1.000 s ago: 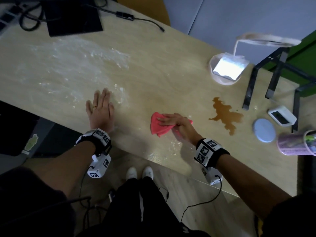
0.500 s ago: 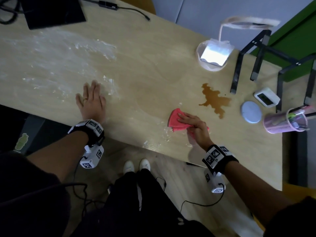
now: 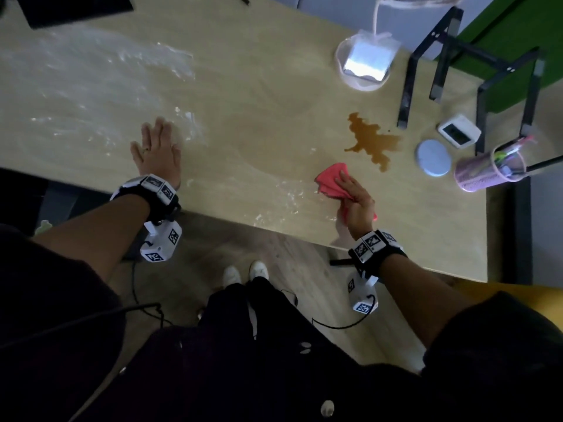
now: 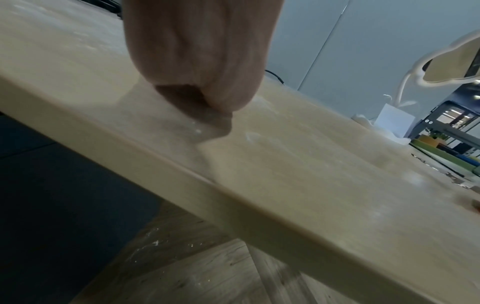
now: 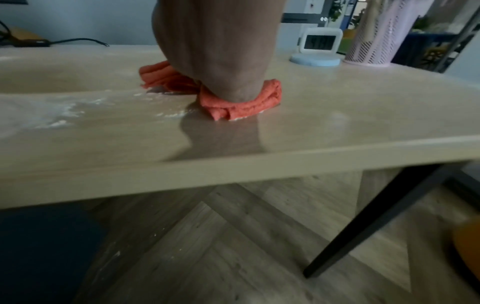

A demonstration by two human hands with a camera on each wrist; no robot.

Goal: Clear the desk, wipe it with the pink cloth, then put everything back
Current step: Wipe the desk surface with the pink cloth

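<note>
My right hand lies over the pink cloth and presses it onto the wooden desk near the front edge. In the right wrist view the heel of this hand sits on the bunched cloth. A brown spill lies just beyond the cloth. My left hand rests flat on the desk with fingers straight, at the edge of a wide smear of white powder. In the left wrist view only the palm of that hand shows.
At the right end stand a white lamp base, a black metal stand, a white clock, a round blue disc and a pink pen holder. A black monitor base sits far left.
My right hand has slid the pink cloth to the right along the front edge, closer to the brown spill. The left hand has stayed flat in place.
</note>
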